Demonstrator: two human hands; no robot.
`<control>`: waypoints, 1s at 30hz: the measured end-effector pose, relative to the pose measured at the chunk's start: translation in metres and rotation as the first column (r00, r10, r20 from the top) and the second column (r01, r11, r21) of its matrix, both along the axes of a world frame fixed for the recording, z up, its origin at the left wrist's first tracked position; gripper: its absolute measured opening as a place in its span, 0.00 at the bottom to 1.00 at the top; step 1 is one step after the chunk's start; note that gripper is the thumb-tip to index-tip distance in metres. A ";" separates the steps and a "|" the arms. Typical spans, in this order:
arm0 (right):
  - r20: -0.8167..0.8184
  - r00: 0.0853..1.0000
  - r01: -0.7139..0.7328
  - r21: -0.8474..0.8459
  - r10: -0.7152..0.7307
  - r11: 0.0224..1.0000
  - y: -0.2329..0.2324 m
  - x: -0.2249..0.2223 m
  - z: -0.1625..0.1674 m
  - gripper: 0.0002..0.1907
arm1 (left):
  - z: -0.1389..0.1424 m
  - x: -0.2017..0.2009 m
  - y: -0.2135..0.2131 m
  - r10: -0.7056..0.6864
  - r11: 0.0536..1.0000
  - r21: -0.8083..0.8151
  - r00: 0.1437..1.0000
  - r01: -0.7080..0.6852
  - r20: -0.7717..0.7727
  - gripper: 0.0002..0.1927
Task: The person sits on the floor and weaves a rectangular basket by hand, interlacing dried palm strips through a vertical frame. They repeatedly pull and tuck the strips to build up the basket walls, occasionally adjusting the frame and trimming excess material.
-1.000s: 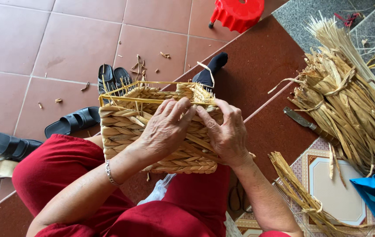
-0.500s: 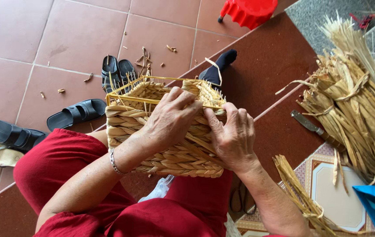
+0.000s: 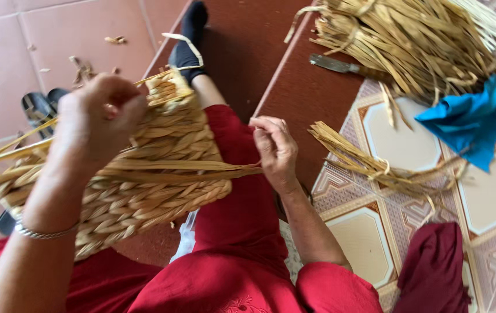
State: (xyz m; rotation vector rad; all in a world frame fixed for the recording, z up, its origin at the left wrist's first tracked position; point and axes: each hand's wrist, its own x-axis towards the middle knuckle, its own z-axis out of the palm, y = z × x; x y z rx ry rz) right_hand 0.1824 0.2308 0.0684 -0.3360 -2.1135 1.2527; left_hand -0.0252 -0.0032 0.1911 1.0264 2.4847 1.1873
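left hand (image 3: 94,116) clenched on woven basket (image 3: 143,174), right hand (image 3: 275,149) pinching straw strands (image 3: 201,168)

Head cam, steep down, close on lap.

One woven straw basket (image 3: 143,179) is sitting under the left hand (image 3: 94,119). Two bundles of straw are lying beyond the right hand (image 3: 277,150): a big heap (image 3: 410,40) far past it and a thin tied bundle (image 3: 369,162) just beside it. One knife (image 3: 340,65), one blue cloth (image 3: 468,122) and two dark sandals (image 3: 42,107) are showing.
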 end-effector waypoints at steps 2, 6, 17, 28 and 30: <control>0.242 0.953 0.207 -0.085 -0.181 0.975 0.035 0.025 -0.033 0.10 | 0.001 -0.004 0.007 0.022 0.998 -0.066 1.000 -0.022 0.000 0.08; 0.283 0.846 0.401 0.219 -0.451 0.889 0.100 0.086 -0.086 0.07 | -0.003 0.001 0.016 0.037 0.998 -0.055 0.995 -0.043 -0.094 0.07; 0.248 0.625 0.259 0.829 -0.740 0.496 0.159 0.129 -0.099 0.04 | 0.004 0.051 -0.014 0.061 0.986 0.166 0.901 0.013 -0.430 0.06; 0.513 0.603 0.178 0.660 -0.611 0.730 0.172 0.116 -0.091 0.05 | 0.012 0.100 -0.027 0.045 0.975 0.219 0.943 0.030 -0.330 0.09; 0.468 0.598 0.150 0.732 -0.651 0.665 0.175 0.112 -0.093 0.05 | 0.008 0.102 -0.025 0.040 0.971 0.237 0.949 0.038 -0.314 0.10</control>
